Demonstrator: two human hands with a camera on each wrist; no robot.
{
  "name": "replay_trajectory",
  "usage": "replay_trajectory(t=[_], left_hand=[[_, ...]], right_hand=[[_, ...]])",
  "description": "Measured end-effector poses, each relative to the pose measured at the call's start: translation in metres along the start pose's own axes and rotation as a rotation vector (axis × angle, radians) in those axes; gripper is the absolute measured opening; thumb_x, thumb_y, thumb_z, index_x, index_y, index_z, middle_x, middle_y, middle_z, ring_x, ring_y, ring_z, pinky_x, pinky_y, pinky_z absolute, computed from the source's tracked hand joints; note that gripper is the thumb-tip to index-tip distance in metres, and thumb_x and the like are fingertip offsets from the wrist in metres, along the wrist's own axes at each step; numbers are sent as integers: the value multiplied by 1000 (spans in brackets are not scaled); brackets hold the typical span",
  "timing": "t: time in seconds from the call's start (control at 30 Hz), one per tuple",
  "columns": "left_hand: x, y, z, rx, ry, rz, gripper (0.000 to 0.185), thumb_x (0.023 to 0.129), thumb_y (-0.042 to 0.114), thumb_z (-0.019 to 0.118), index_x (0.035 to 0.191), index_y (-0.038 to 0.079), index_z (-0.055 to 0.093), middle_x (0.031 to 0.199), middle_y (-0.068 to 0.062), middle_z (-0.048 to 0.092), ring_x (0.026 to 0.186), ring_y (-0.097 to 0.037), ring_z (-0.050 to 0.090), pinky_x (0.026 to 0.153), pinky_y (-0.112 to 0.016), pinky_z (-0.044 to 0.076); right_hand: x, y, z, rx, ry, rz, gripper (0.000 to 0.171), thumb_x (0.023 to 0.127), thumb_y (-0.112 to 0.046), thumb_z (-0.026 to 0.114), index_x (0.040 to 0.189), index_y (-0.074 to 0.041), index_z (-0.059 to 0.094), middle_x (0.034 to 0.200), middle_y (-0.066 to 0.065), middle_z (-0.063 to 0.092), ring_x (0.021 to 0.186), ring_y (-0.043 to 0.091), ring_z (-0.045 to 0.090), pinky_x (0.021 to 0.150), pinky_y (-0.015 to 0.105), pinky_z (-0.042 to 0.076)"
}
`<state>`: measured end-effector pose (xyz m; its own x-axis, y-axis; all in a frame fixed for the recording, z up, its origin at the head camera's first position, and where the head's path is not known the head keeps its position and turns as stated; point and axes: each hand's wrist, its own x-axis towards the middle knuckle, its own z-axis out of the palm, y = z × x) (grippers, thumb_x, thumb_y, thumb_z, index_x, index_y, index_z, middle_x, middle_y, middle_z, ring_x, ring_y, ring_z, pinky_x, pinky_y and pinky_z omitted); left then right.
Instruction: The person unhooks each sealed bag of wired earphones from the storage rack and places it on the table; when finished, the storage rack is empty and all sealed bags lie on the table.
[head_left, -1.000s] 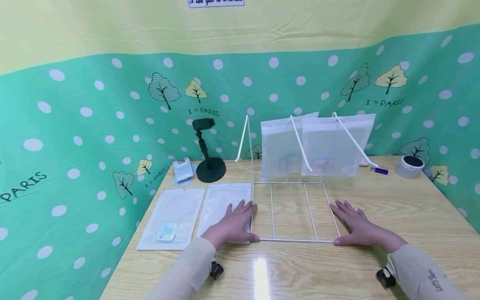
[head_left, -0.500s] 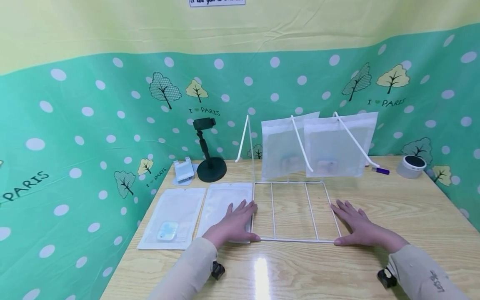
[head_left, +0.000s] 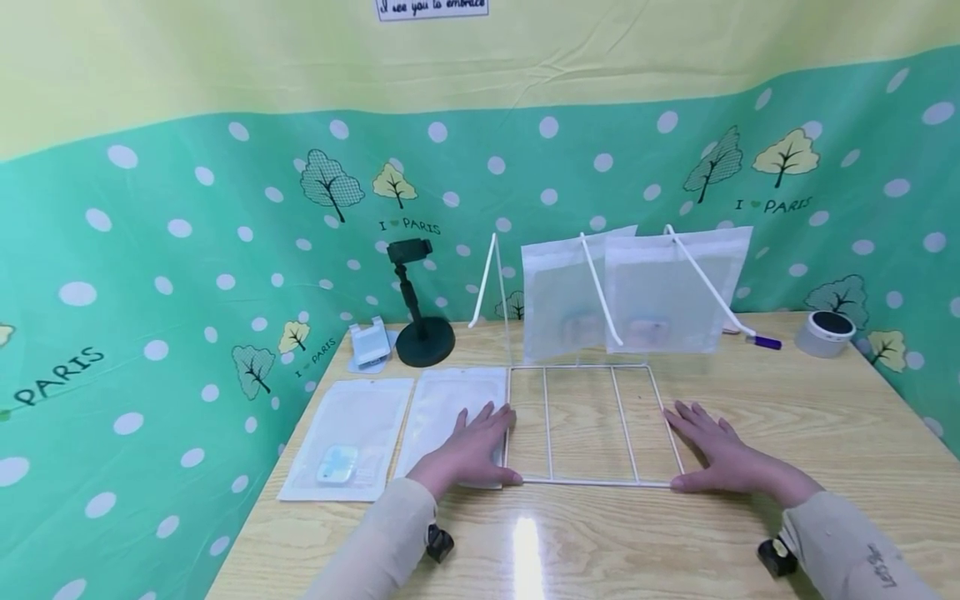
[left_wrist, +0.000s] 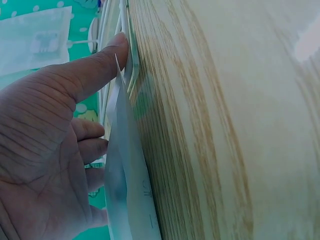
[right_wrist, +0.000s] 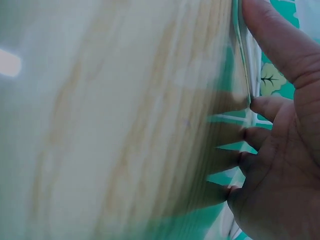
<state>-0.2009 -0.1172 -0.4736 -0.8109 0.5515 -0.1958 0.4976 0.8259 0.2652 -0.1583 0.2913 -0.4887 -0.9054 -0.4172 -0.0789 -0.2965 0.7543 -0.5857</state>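
A white wire rack point(head_left: 592, 482) with a flat base and three slanted arms stands on the table. My left hand point(head_left: 471, 450) rests at its left side, thumb on the front corner and fingers spread along the side wire. At the opposite side my right hand point(head_left: 731, 454) touches the wire in the same manner. Two translucent white pouches, one at the middle arm point(head_left: 555, 292) and one at the right arm point(head_left: 667, 287), hang from the rack. Beneath my left hand lies another white pouch point(head_left: 442, 396), its edge standing up near the thumb point(left_wrist: 100, 72) in the left wrist view.
Left of that pouch lies a flat pouch point(head_left: 322, 425) with a pale blue square item in it. Behind are a light blue stand point(head_left: 370, 343) and a black stand point(head_left: 424, 340). A purple-capped pen point(head_left: 767, 342) and a white round jar point(head_left: 823, 335) sit at the back right.
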Motion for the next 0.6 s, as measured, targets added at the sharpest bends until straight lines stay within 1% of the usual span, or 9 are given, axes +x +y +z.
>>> replay_trajectory(t=[0.1,0.23,0.27,0.33,0.4,0.43,0.5,0.6], left_hand=[[0,0,0,-10,-1,-6,101,76,61,74,153,12,31,160,-7,25,148,-29,14,115,-61,7],[0,1,-2,-25,3,-9,102,75,61,74,153,13,31,160,-7,24,148,-29,14,115,-61,7],[0,2,-2,-26,4,-10,102,75,61,75,153,13,31,160,-7,23,148,-29,14,115,-61,7],[0,2,-2,-28,7,-12,102,75,61,75,153,13,31,160,-7,23,148,-29,14,115,-61,8],[0,1,-1,-31,7,-14,102,74,60,75,153,13,31,160,-7,23,148,-29,14,115,-61,8],[-1,1,-1,-33,8,-15,102,74,60,76,153,13,31,160,-7,23,148,-29,14,115,-61,7],[-1,1,0,-35,10,-16,102,74,59,76,153,13,31,160,-7,23,148,-29,14,115,-60,8],[-1,1,0,-35,12,-16,102,74,59,76,153,13,31,160,-6,23,148,-29,14,115,-60,7]], right_hand=[[0,2,-6,16,16,17,90,83,-46,73,148,4,34,152,36,18,136,60,11,103,75,10],[2,5,-21,55,64,43,71,92,-39,65,142,6,42,145,35,35,130,58,29,100,71,27],[3,5,-25,65,79,47,65,94,-36,64,139,7,45,141,34,41,128,57,35,99,69,31],[6,8,-35,59,111,42,50,96,-29,62,129,7,55,127,31,56,118,52,49,95,65,40],[8,10,-47,40,132,73,35,97,-23,60,118,5,63,114,24,65,106,45,59,88,59,48],[8,11,-54,39,142,87,30,97,-19,60,112,6,65,108,22,66,102,42,61,86,57,50],[8,14,-67,70,147,133,27,97,-16,57,107,8,64,101,20,67,94,36,63,79,49,53],[8,18,-90,162,174,228,34,100,-17,51,111,15,56,102,25,66,88,29,66,73,40,55]])
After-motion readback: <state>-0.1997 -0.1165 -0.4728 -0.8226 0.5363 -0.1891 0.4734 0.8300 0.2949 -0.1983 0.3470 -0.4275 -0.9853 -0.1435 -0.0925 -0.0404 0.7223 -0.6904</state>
